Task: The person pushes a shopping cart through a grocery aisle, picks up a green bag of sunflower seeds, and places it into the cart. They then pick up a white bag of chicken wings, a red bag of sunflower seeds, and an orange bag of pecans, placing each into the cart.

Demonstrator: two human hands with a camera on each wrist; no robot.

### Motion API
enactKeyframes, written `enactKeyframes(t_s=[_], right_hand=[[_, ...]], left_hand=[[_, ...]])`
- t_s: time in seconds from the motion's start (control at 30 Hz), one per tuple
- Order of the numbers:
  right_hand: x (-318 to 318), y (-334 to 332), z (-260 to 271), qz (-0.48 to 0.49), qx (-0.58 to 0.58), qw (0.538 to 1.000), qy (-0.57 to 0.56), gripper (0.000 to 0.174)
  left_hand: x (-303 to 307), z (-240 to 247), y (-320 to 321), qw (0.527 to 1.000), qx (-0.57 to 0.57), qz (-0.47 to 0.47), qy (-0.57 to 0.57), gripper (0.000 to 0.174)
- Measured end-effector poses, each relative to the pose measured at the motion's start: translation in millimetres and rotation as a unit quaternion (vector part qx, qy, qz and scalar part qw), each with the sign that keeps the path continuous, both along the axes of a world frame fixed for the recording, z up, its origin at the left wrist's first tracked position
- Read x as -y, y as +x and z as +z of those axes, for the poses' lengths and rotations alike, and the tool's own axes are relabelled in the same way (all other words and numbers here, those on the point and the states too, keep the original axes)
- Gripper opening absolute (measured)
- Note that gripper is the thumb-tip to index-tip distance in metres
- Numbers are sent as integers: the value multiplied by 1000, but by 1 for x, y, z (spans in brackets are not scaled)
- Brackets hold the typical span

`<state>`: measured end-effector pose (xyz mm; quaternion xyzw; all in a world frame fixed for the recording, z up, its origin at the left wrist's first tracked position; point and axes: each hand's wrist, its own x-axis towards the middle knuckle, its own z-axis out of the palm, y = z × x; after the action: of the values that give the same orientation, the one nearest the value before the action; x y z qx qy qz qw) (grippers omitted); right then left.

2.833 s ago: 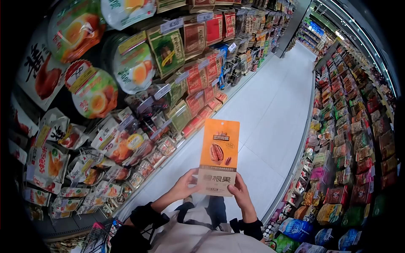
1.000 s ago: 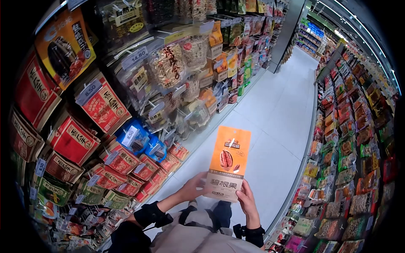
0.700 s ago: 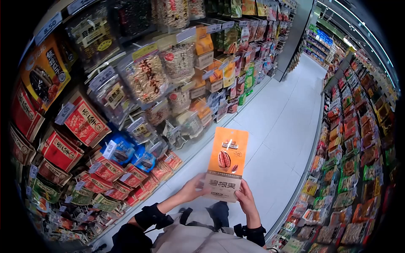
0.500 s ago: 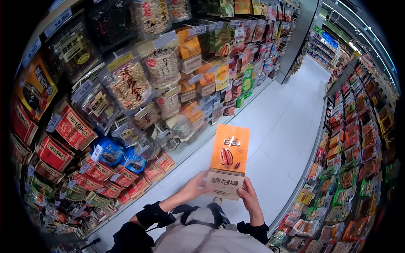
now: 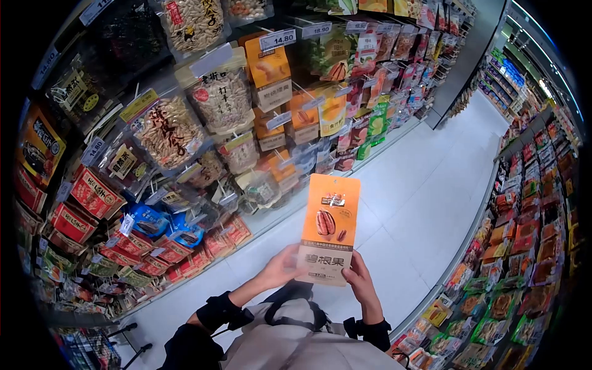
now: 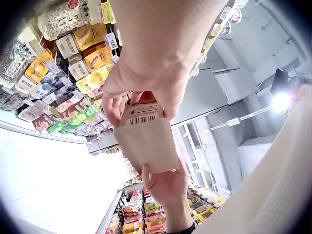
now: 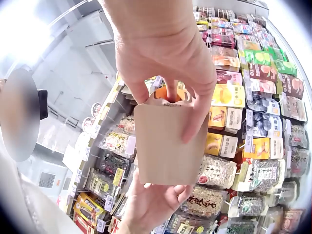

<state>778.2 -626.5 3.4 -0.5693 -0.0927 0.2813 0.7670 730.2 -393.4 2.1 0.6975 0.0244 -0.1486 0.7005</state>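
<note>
An upright orange-and-beige pouch of pecans (image 5: 327, 231), with pecans pictured on its front, is held low by both hands in front of the body. My left hand (image 5: 280, 266) grips its lower left edge. On the lower right side, my right hand (image 5: 364, 283) pinches the pouch with the thumb across the front. From the left wrist, the pouch's pale bottom (image 6: 147, 145) and a barcode show between the two hands. In the right wrist view, the right hand (image 7: 168, 63) spans the pouch (image 7: 168, 146), and the left hand (image 7: 153, 204) supports the opposite side.
Hanging snack bags fill the rack at left, including seed bags (image 5: 222, 95) and similar orange pouches (image 5: 269, 71) under price tags (image 5: 277, 39). Packed shelves (image 5: 524, 246) line the right side. A pale floor aisle (image 5: 425, 179) runs between them. Part of a shopping cart (image 5: 92, 348) shows at lower left.
The view has travelled along the aisle from egg and preserved-meat packs to nuts and dried fruit. The pouch stays between both hands; a cart has come into view at lower left.
</note>
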Motion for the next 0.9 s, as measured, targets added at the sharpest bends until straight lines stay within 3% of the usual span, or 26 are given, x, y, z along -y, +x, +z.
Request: enactKeyframes(t_s=[0.2, 0.43, 0.53, 0.67, 0.9], right_hand=[[-24, 91, 7, 39, 46, 998, 2, 56], [-63, 190, 39, 49, 71, 996, -4, 83], [-70, 215, 36, 41, 62, 997, 1, 83], [-77, 242, 23, 38, 48, 998, -11, 69], [-87, 292, 10, 77, 56, 995, 12, 64]], left_hand=[[-18, -8, 76, 999, 23, 39, -30, 55], [-42, -7, 157, 990, 89, 94, -52, 63], [-47, 1, 180, 989, 104, 100, -8, 65], [-54, 11, 200, 980, 156, 104, 70, 70], [-52, 22, 227, 982, 110, 144, 59, 73]])
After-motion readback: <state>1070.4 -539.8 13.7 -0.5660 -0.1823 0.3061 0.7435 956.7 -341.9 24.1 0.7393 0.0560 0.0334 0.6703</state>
